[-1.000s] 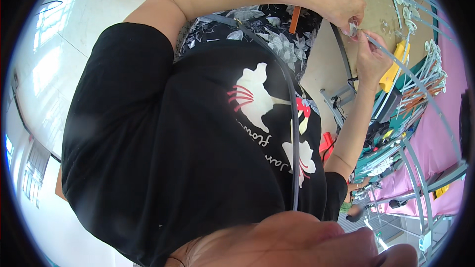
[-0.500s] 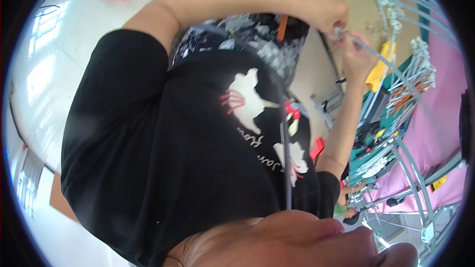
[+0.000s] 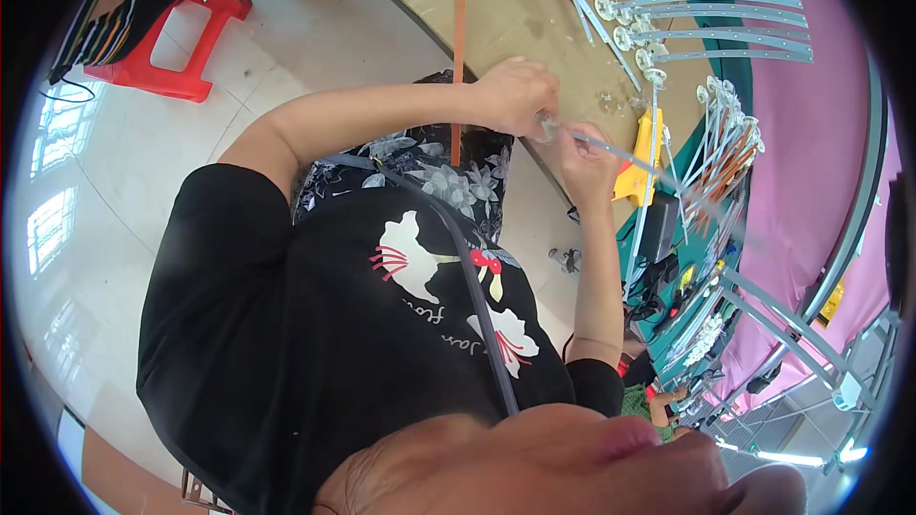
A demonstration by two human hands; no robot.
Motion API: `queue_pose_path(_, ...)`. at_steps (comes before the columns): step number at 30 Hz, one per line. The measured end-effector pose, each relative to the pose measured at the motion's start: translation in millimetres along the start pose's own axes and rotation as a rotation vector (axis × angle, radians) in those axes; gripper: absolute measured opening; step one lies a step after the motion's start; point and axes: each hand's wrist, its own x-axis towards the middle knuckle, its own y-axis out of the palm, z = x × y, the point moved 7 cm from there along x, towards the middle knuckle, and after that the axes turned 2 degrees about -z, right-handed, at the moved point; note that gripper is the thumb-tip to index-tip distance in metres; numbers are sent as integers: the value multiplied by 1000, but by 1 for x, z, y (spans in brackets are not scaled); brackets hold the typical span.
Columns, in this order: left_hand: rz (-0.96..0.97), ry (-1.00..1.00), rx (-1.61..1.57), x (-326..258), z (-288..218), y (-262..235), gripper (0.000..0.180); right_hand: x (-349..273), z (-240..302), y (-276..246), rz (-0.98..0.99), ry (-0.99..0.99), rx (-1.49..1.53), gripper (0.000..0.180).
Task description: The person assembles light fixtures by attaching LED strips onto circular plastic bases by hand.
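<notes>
At the far left we see a red plastic stool (image 3: 176, 43) on the pale tiled floor (image 3: 124, 162), well away from the work. Moving right, our left hand (image 3: 515, 93) hovers over the edge of the brown cardboard-covered table (image 3: 515, 19), fingers curled together and pinched on a small clear fitting (image 3: 546, 124) at the near end of a thin grey metal strip (image 3: 649, 170). Just beside it our right hand (image 3: 587, 164) is closed round the same strip, gripping it a little further along — the two hands nearly touch.

The strip is long, flat and springy, and its free end reaches out over the bundle of similar strips (image 3: 720, 148); we judge it could snag there or whip if the grip slips. The fitting looks small and smooth, so it could drop to the floor if the pinch loosens.

Further right lie a yellow plastic piece (image 3: 641, 148), curved metal strips with round white end caps (image 3: 711, 29), and a smooth pink cloth (image 3: 811, 133).
</notes>
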Motion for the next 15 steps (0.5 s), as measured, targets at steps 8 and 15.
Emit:
queue_pose_path(8, 7, -6, -23, 2, 3, -5, 38, 4, -27, 3, 45, 340, 439, 6)
queue_pose_path(15, -100, -40, -316, -6, 10, -17, 48, 67, -62, -75, -156, 301, 277, 14)
